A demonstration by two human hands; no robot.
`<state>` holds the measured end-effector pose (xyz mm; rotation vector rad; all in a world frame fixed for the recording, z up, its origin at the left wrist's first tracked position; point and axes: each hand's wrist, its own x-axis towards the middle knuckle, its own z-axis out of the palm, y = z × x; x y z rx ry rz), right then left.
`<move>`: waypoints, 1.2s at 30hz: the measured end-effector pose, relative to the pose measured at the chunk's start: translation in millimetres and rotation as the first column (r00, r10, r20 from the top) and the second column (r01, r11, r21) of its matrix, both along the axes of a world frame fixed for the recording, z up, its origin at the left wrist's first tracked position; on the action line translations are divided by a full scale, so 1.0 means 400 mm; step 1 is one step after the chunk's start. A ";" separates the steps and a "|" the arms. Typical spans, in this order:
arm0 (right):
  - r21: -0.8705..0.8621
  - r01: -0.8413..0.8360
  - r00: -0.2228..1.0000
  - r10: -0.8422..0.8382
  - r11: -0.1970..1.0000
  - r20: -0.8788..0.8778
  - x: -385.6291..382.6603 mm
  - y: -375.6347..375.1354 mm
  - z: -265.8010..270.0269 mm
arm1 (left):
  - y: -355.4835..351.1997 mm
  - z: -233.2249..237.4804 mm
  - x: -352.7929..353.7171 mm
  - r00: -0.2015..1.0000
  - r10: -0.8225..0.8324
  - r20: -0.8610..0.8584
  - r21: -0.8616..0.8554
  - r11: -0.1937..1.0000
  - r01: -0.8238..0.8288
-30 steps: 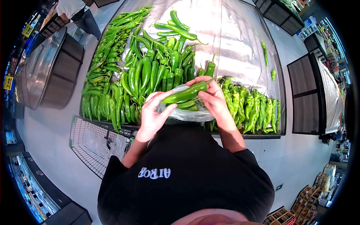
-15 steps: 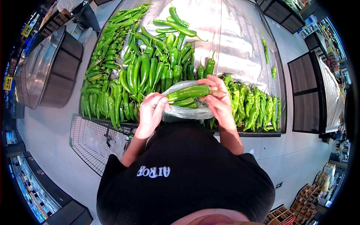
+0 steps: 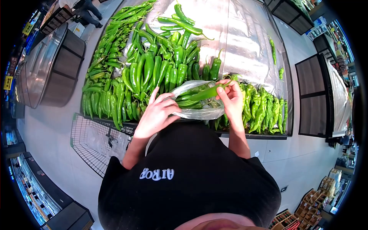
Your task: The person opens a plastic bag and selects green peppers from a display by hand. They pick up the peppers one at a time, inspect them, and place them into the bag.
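A long green pepper is held by its stem end in the right hand, whose fingers are closed around it. The pepper is tilted, and its tip is pointed away from the right hand into the mouth of a clear plastic bag. The bag is gripped at its rim by the left hand, with the thumb folded under the plastic and the fingers laid along the edge, the forefinger stretched out. The bag is thus kept between the two hands, touching both, and several bagged peppers are seen lying inside it, just beneath the held pepper.

Beyond both hands, a heap of dark green peppers is laid out in a produce bin. Further out from the left hand, on its outer side, a row of thinner green chillies is stacked along the bin's edge. Just beside the right hand, on its outer side, wrinkled pale green peppers are piled against the bin's near rim. Well beyond the right hand, a silvery liner is exposed, with two stray peppers left on it.

Below the left hand and to its outer side, a wire shopping trolley is parked against the bin. Far past the left hand, the legs of another person are partly seen
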<state>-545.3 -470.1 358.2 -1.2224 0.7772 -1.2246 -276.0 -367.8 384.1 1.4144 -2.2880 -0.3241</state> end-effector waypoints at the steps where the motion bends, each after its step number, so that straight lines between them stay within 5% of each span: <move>1: 0.013 -0.024 1.000 0.024 1.000 0.006 0.005 0.009 0.000 | 0.000 0.000 0.002 1.000 0.012 -0.026 -0.006 1.000 -0.012; 3: 0.020 -0.178 0.984 0.178 0.984 -0.018 0.016 0.020 -0.001 | 0.002 0.008 0.004 0.996 0.036 -0.077 -0.016 0.999 -0.038; 5: -0.203 -0.297 0.937 0.244 0.933 -0.249 0.033 0.019 -0.004 | -0.001 0.027 -0.004 0.991 0.001 -0.132 -0.076 0.997 -0.012; 6: -0.140 -0.297 0.930 0.253 0.944 -0.266 0.039 0.032 0.005 | -0.004 0.027 -0.004 0.989 -0.010 -0.150 -0.086 0.996 -0.003; 9: -0.314 -0.297 0.825 0.077 0.902 -0.559 0.035 0.020 0.017 | -0.008 0.031 -0.005 0.985 -0.019 -0.170 -0.119 0.993 -0.001; 14: -0.462 -0.309 0.761 -0.075 0.831 -0.645 0.038 0.023 0.044 | -0.007 0.024 -0.003 0.987 0.004 -0.163 -0.106 0.994 -0.022; 21: -0.346 -0.456 0.700 0.090 0.820 -0.709 0.036 0.003 0.047 | -0.006 0.007 0.001 0.986 -0.012 -0.165 -0.063 0.998 0.002; 25: -0.390 -0.258 0.725 -0.090 0.884 -0.683 0.054 -0.102 0.047 | -0.001 0.010 -0.004 0.982 -0.022 -0.187 -0.074 0.997 0.008; 27: -0.306 -0.165 0.673 -0.120 0.938 -0.730 0.078 -0.168 0.028 | 0.002 0.007 -0.006 0.980 -0.013 -0.199 -0.118 0.993 -0.011; 32: -0.061 -0.378 0.373 0.091 0.924 -0.924 0.128 -0.323 -0.125 | 0.012 0.012 0.001 0.973 0.048 -0.225 -0.174 0.981 -0.088; 36: -0.056 -0.418 0.341 0.099 0.907 -0.935 0.166 -0.358 -0.196 | 0.022 0.003 0.007 0.964 0.098 -0.249 -0.194 0.970 -0.149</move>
